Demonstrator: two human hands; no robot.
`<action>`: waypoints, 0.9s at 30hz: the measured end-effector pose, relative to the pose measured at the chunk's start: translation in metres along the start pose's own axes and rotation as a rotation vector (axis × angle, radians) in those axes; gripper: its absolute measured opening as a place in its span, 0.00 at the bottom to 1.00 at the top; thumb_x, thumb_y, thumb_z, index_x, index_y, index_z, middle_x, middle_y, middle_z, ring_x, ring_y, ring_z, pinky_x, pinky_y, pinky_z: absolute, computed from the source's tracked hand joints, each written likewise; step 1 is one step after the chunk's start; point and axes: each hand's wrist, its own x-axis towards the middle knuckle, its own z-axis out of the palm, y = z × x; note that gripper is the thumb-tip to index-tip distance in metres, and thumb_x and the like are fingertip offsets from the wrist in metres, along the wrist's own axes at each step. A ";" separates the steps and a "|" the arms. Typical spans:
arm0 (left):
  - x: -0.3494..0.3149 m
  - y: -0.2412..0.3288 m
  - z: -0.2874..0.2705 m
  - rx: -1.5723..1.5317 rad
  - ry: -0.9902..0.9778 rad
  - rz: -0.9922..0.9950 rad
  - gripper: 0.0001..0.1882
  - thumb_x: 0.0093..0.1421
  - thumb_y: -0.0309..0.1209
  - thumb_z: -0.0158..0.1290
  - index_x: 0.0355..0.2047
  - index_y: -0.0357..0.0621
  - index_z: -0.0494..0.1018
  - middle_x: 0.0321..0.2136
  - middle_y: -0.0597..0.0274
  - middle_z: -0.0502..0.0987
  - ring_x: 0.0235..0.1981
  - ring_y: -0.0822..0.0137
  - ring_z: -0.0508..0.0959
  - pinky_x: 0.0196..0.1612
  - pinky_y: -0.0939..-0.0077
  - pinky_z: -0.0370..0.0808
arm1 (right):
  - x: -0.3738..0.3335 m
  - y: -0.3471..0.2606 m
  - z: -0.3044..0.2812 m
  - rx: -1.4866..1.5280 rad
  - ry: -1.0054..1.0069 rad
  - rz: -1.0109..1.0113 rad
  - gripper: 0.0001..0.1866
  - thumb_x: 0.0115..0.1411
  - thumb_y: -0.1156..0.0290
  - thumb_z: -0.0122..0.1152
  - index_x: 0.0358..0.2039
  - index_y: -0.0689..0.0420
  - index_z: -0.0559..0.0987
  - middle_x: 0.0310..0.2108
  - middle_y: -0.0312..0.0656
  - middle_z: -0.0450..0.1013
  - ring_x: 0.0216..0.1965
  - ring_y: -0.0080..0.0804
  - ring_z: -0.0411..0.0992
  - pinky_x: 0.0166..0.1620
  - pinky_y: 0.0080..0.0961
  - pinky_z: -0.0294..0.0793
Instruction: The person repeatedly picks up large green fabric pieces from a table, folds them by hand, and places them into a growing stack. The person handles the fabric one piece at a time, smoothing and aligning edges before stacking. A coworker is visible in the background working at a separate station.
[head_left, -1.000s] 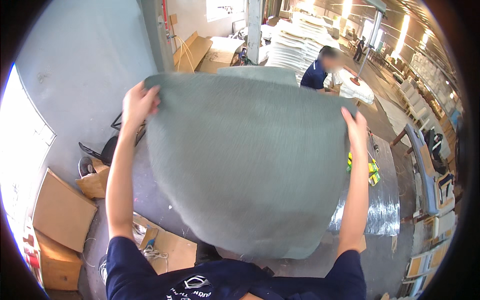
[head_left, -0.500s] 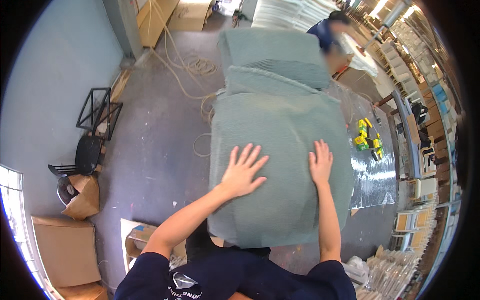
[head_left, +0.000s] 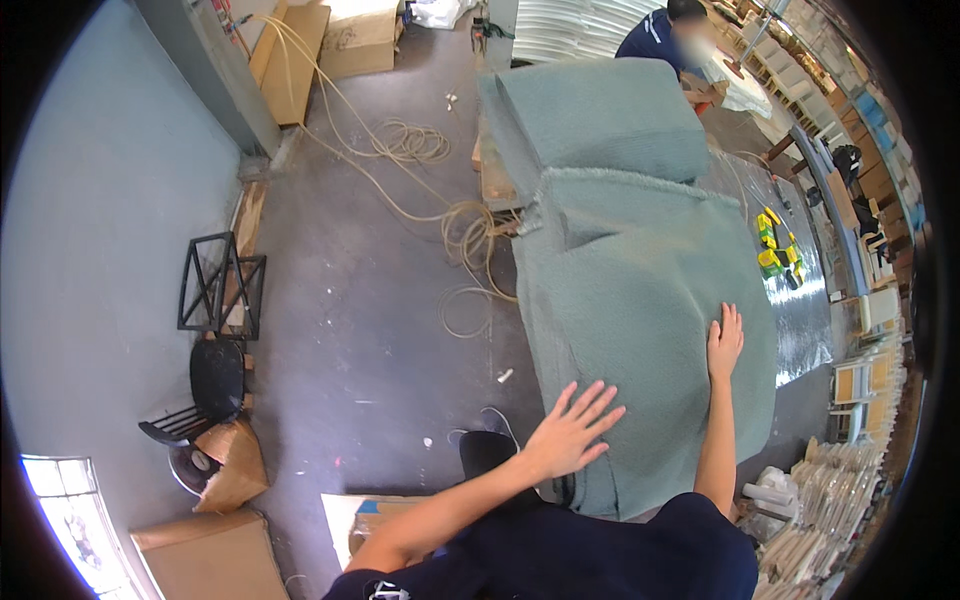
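A large sheet of grey-green fabric (head_left: pixel 640 300) lies draped over a raised surface in front of me, its fringed far edge running across near a second, folded pile of the same fabric (head_left: pixel 610 115). My left hand (head_left: pixel 572 432) is at the near left side of the sheet, fingers spread, palm down; whether it presses or hovers is hard to tell. Flat on the right part of the sheet rests my right hand (head_left: pixel 725 345), fingers stretched out. Neither hand holds anything. What supports the fabric is mostly hidden beneath it.
Coiled pale hose (head_left: pixel 470 240) lies on the floor left of the fabric. Along the wall are a black metal frame (head_left: pixel 222 285), a black chair (head_left: pixel 215 380) and cardboard (head_left: pixel 210 560). Yellow-green boxes (head_left: pixel 770 245) sit on plastic sheeting at right. Another person (head_left: pixel 655 40) works beyond the pile.
My view has shifted left, so the fabric appears farther right. My left hand has moved to the sheet's near left edge; the sheet's left side now shows folds. The right hand stays flat on the fabric.
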 end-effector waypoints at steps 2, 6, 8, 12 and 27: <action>-0.007 -0.006 -0.009 -0.015 -0.034 0.027 0.36 0.68 0.45 0.54 0.73 0.55 0.57 0.76 0.58 0.50 0.77 0.55 0.48 0.75 0.42 0.45 | 0.002 -0.015 0.004 -0.060 -0.012 0.089 0.29 0.72 0.56 0.48 0.72 0.44 0.65 0.75 0.42 0.57 0.76 0.46 0.50 0.74 0.55 0.45; -0.016 -0.040 -0.034 -0.108 -0.127 0.131 0.32 0.65 0.40 0.58 0.68 0.52 0.64 0.73 0.57 0.57 0.76 0.53 0.52 0.75 0.42 0.49 | 0.006 -0.060 0.009 -0.092 -0.049 0.128 0.30 0.72 0.54 0.49 0.72 0.44 0.64 0.75 0.42 0.56 0.76 0.48 0.50 0.74 0.57 0.44; -0.007 -0.064 -0.066 -0.058 -0.112 0.159 0.31 0.64 0.40 0.59 0.66 0.51 0.66 0.72 0.56 0.60 0.76 0.51 0.52 0.75 0.42 0.49 | 0.005 -0.079 0.011 -0.108 -0.042 0.141 0.30 0.71 0.54 0.49 0.72 0.45 0.65 0.75 0.42 0.56 0.76 0.47 0.50 0.74 0.56 0.44; 0.044 -0.143 -0.148 0.091 -0.030 0.211 0.32 0.60 0.37 0.61 0.65 0.51 0.68 0.70 0.53 0.62 0.76 0.46 0.52 0.75 0.42 0.49 | 0.009 -0.102 0.011 -0.141 -0.019 0.195 0.30 0.70 0.56 0.51 0.71 0.46 0.66 0.75 0.41 0.56 0.76 0.46 0.51 0.74 0.54 0.46; 0.364 -0.409 -0.329 0.939 -0.146 0.498 0.38 0.56 0.40 0.63 0.67 0.56 0.66 0.72 0.50 0.59 0.75 0.46 0.51 0.74 0.45 0.50 | 0.063 -0.138 0.048 0.312 0.461 0.666 0.16 0.68 0.67 0.56 0.53 0.56 0.79 0.56 0.42 0.76 0.60 0.41 0.71 0.64 0.38 0.68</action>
